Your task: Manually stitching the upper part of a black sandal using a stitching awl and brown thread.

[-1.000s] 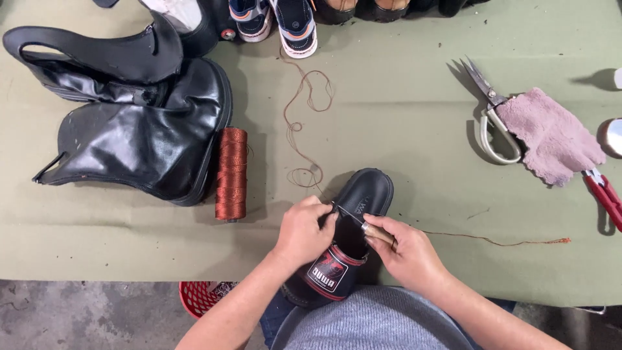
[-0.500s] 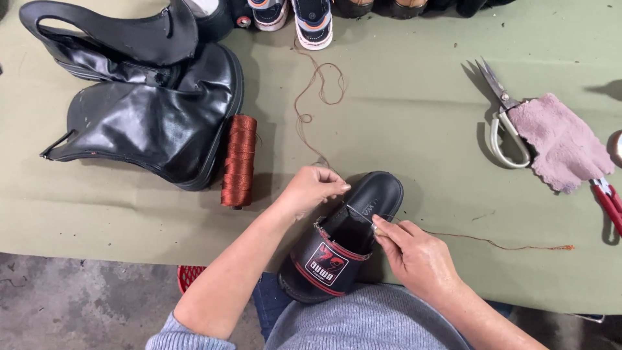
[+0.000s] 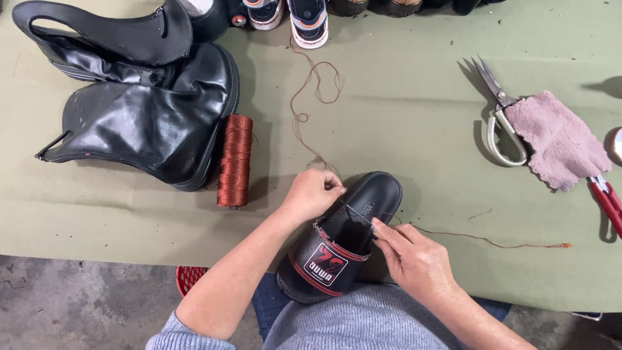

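Observation:
A black slide sandal (image 3: 337,240) with a red-trimmed strap lies half over the table's near edge, on my lap. My left hand (image 3: 313,192) grips the sandal's left rim by the strap. My right hand (image 3: 414,259) pinches a thin needle (image 3: 358,215) at the strap's front edge. Brown thread (image 3: 492,242) trails right from the sandal across the table. More of it loops away toward the back of the table (image 3: 311,97).
A spool of brown thread (image 3: 234,160) lies left of the sandal, beside black leather boots (image 3: 142,97). White-handled scissors (image 3: 499,116), a pink cloth (image 3: 557,139) and red-handled pliers (image 3: 609,204) sit at right. Small shoes (image 3: 308,19) line the far edge. A red basket (image 3: 189,279) shows under the table.
My left hand has slid up along the sandal's left side. The right hand has drawn the needle toward the strap's front edge. The view has shifted a little.

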